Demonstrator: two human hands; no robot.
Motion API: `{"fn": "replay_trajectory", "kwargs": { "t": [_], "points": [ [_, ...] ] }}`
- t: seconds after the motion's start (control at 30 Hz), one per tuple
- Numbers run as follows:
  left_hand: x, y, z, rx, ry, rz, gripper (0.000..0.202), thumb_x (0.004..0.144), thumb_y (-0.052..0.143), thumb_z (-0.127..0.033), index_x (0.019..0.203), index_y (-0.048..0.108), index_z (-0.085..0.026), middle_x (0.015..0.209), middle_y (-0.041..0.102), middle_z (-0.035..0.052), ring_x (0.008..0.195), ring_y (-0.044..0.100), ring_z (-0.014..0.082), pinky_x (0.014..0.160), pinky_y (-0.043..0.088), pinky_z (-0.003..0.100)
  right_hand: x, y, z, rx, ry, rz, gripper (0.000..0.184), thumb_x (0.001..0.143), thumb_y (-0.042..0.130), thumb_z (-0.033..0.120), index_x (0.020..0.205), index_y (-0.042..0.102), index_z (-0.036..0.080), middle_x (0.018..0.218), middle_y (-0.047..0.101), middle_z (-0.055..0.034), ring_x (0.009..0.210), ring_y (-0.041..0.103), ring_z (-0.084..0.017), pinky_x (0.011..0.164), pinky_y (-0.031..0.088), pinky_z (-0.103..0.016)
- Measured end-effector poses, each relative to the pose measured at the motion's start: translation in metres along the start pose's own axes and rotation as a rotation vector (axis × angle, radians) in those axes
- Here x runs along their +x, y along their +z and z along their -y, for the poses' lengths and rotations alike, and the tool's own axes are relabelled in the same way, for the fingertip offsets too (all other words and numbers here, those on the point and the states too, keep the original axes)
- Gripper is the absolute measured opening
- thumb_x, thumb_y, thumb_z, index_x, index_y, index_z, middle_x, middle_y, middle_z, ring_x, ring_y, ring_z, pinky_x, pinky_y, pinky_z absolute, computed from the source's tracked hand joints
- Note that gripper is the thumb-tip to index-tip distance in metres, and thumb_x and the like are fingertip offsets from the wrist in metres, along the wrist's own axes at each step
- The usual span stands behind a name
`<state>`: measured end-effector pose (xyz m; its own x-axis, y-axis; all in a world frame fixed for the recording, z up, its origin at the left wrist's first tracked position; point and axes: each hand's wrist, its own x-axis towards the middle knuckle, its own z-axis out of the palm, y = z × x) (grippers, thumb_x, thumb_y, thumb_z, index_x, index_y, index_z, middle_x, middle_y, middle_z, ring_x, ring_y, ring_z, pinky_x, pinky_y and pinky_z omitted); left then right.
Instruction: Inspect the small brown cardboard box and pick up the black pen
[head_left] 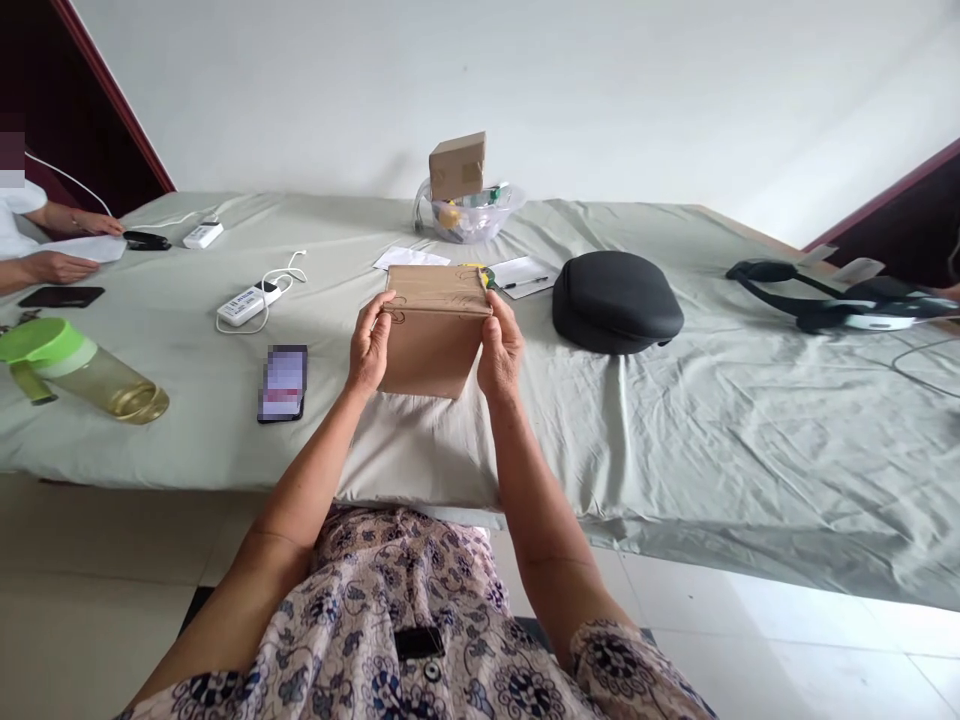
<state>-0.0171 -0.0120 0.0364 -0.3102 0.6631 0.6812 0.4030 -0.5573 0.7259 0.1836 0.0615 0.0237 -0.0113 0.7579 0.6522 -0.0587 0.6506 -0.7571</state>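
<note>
A brown cardboard box [431,350] is held in front of me, just over the cloth-covered table [420,460]. My left hand [370,345] grips its left side, thumb at the front top edge. On the opposite side my right hand [501,350] is closed on the box the same way. Dark curled outlines that look like paper clips lie along the box's top at left and right. Whether the box's bottom touches the cloth I cannot tell. Behind it, partly hidden, are white papers [409,258] and something yellow and green.
A plastic basket [480,222] at the back bears another cardboard box [457,165]. Right are a black case [619,302] and a headset [840,300]. Left are a phone [283,385], a power strip [247,302] and a bottle [97,375]. Another person's hands hold paper [90,247] at far left.
</note>
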Motion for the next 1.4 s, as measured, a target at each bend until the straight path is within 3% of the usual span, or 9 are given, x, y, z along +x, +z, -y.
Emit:
{"fn": "replay_trajectory", "kwargs": {
  "t": [0.23,0.4,0.57,0.77,0.9,1.03,1.13,1.3,1.4],
  "points": [
    [0.000,-0.015,0.019,-0.100,-0.040,0.144,0.064,0.097,0.054,-0.067,0.150,0.050,-0.032,0.157,0.055,0.0102,0.144,0.053,0.0265,0.121,0.042,0.043,-0.011,-0.021,-0.019,0.277,0.222,0.273,0.076,0.076,0.074,0.075,0.137,0.064,0.033,0.141,0.069,-0.0070,0.126,0.064,-0.029,0.113,0.049,-0.051],
    [-0.015,-0.014,0.025,-0.091,-0.110,0.150,0.075,0.091,0.060,-0.070,0.152,0.046,-0.028,0.156,0.054,0.0153,0.143,0.055,0.0280,0.112,0.052,0.040,-0.008,-0.047,-0.023,0.136,0.391,0.557,0.099,0.065,0.081,0.077,0.147,0.054,0.029,0.141,0.064,-0.0095,0.106,0.067,-0.021,0.100,0.057,-0.045],
    [-0.034,-0.021,0.043,-0.071,-0.248,0.187,0.081,0.082,0.069,-0.071,0.143,0.054,-0.020,0.145,0.062,0.0184,0.133,0.063,0.0290,0.101,0.060,0.039,-0.011,-0.056,-0.032,-0.008,0.434,0.634,0.091,0.067,0.087,0.056,0.147,0.054,0.031,0.137,0.063,-0.0086,0.096,0.065,-0.018,0.088,0.061,-0.041],
    [-0.044,-0.028,0.054,0.267,-0.388,0.326,0.072,0.079,0.081,-0.031,0.145,0.053,-0.024,0.122,0.075,0.0087,0.097,0.075,0.0218,0.086,0.063,0.038,-0.019,-0.055,-0.041,-0.365,0.375,0.685,0.103,0.068,0.085,0.032,0.159,0.037,0.033,0.124,0.070,-0.0066,0.108,0.068,-0.025,0.095,0.059,-0.048],
    [-0.046,-0.024,0.049,0.525,-0.347,0.341,0.052,0.079,0.078,-0.016,0.128,0.064,-0.020,0.111,0.078,0.0102,0.101,0.074,0.0275,0.093,0.059,0.042,-0.023,-0.047,-0.044,-0.579,0.322,0.681,0.113,0.063,0.088,0.028,0.161,0.033,0.025,0.132,0.069,-0.0122,0.128,0.063,-0.034,0.110,0.050,-0.058],
    [-0.045,-0.021,0.046,0.601,-0.366,0.367,0.038,0.081,0.075,-0.016,0.117,0.066,-0.018,0.110,0.078,0.0135,0.105,0.074,0.0319,0.094,0.058,0.045,-0.024,-0.041,-0.042,-0.580,0.279,0.663,0.115,0.063,0.089,0.033,0.161,0.028,0.024,0.156,0.053,-0.0180,0.146,0.050,-0.039,0.115,0.047,-0.061],
    [-0.046,-0.022,0.048,0.577,-0.389,0.363,0.054,0.081,0.073,-0.015,0.133,0.060,-0.019,0.112,0.078,0.0127,0.105,0.074,0.0320,0.095,0.058,0.046,-0.024,-0.039,-0.040,-0.460,0.271,0.685,0.114,0.065,0.089,0.042,0.159,0.027,0.023,0.160,0.049,-0.0205,0.149,0.048,-0.038,0.116,0.045,-0.061],
    [-0.049,-0.026,0.065,0.490,-0.373,0.205,0.079,0.084,0.064,-0.015,0.157,0.036,-0.024,0.125,0.075,0.0128,0.112,0.073,0.0323,0.097,0.058,0.048,-0.024,-0.036,-0.033,-0.383,0.319,0.654,0.120,0.061,0.088,0.069,0.156,0.031,0.024,0.146,0.061,-0.0201,0.137,0.059,-0.041,0.113,0.046,-0.063],
    [-0.049,-0.026,0.071,0.392,-0.276,0.144,0.088,0.090,0.062,-0.026,0.165,0.016,-0.023,0.154,0.055,0.0197,0.125,0.068,0.0317,0.103,0.057,0.048,-0.025,-0.029,-0.026,-0.327,0.288,0.637,0.106,0.071,0.072,0.082,0.154,0.038,0.026,0.126,0.073,-0.0142,0.124,0.067,-0.037,0.109,0.048,-0.060]
  ]
}}
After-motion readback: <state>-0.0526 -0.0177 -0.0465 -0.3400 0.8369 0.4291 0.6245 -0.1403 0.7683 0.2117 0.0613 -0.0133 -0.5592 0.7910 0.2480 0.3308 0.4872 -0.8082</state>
